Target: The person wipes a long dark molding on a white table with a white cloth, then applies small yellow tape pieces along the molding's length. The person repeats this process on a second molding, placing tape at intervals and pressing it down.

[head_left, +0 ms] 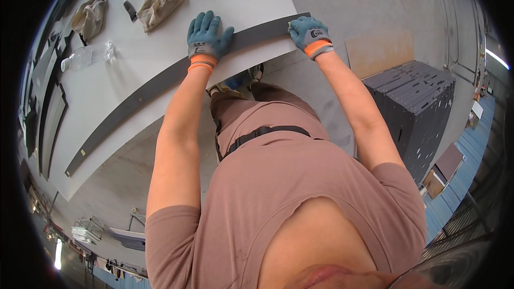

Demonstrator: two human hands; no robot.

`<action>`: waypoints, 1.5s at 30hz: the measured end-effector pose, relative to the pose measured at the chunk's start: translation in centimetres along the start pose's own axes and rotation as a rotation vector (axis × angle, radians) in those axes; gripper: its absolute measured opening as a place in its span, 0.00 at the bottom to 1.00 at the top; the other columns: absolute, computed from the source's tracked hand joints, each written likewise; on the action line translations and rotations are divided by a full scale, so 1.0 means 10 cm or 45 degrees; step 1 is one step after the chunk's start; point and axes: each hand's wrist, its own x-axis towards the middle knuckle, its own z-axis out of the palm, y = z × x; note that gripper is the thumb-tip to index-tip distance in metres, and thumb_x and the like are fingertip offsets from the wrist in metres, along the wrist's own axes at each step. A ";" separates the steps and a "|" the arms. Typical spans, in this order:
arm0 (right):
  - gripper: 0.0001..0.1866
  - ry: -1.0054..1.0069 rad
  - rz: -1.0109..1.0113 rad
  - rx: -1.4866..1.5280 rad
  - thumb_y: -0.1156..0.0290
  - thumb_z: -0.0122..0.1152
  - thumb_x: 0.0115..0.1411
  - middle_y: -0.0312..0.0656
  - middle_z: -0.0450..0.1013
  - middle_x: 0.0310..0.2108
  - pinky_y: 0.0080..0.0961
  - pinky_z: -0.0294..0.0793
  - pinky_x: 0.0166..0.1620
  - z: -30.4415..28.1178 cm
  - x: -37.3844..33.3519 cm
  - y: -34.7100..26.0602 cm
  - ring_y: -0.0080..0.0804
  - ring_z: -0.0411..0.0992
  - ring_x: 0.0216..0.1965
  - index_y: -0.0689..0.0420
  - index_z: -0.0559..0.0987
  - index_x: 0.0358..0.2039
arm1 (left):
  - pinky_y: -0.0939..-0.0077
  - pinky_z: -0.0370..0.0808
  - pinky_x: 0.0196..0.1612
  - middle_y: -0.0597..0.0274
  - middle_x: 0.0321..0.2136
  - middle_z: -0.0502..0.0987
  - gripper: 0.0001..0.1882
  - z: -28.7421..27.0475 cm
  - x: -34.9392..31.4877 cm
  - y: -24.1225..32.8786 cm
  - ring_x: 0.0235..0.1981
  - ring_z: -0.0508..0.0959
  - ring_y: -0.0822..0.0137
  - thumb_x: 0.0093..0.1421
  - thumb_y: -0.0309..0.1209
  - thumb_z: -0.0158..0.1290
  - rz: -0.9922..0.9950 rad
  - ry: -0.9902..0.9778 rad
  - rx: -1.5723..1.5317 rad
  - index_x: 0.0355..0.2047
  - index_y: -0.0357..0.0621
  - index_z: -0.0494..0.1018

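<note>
A long dark grey strip [144,94] lies along the near edge of the white tabletop [251,0], looking curved in this view. My left hand [206,37], in a blue-grey glove with an orange cuff, presses flat over the strip, fingers spread and thumb out to the right. At the strip's right end, my right hand [310,33] wears a matching glove, its fingers curled down against the strip. A small yellowish edge shows beside those fingers; what they hold is mostly hidden. Little pale marks dot the strip's left part.
Two crumpled beige cloths [160,3], a small dark tool [129,9] and a clear plastic bottle [88,56] lie on the table. More dark strips [52,123] rest at its left. A stack of dark grey panels [415,101] stands on the floor at my right.
</note>
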 end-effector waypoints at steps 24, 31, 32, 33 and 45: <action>0.14 0.040 0.100 0.661 0.62 0.57 0.66 0.49 0.82 0.42 0.42 0.79 0.47 -0.02 -0.03 0.21 0.52 0.80 0.43 0.58 0.84 0.41 | 0.53 0.65 0.69 0.49 0.59 0.78 0.26 -0.04 -0.01 0.00 0.63 0.74 0.46 0.64 0.49 0.57 -0.014 -0.033 -0.005 0.50 0.40 0.82; 0.14 0.150 0.200 0.377 0.58 0.63 0.65 0.47 0.81 0.47 0.43 0.79 0.50 0.06 -0.20 -0.10 0.52 0.79 0.47 0.54 0.85 0.43 | 0.53 0.65 0.69 0.48 0.59 0.78 0.25 -0.05 0.00 0.00 0.63 0.74 0.46 0.64 0.48 0.57 -0.021 -0.046 -0.028 0.51 0.40 0.81; 0.13 0.159 0.214 0.374 0.57 0.62 0.65 0.46 0.80 0.47 0.45 0.79 0.49 0.08 -0.18 -0.10 0.52 0.79 0.46 0.52 0.85 0.40 | 0.53 0.65 0.69 0.48 0.59 0.78 0.25 -0.05 0.00 0.00 0.63 0.74 0.45 0.64 0.48 0.57 -0.023 -0.046 -0.030 0.51 0.40 0.81; 0.13 0.168 0.229 0.371 0.56 0.61 0.65 0.45 0.80 0.48 0.47 0.79 0.48 0.09 -0.16 -0.10 0.51 0.78 0.45 0.50 0.85 0.38 | 0.53 0.65 0.69 0.48 0.59 0.78 0.25 -0.05 0.00 0.00 0.63 0.74 0.45 0.64 0.48 0.57 -0.025 -0.045 -0.033 0.51 0.40 0.81; 0.12 -0.136 0.010 0.012 0.59 0.59 0.67 0.47 0.80 0.45 0.47 0.78 0.49 -0.19 0.07 -0.03 0.51 0.78 0.45 0.52 0.84 0.42 | 0.53 0.64 0.70 0.49 0.60 0.77 0.26 -0.07 0.01 0.00 0.64 0.73 0.47 0.64 0.48 0.56 -0.032 -0.091 -0.031 0.52 0.41 0.81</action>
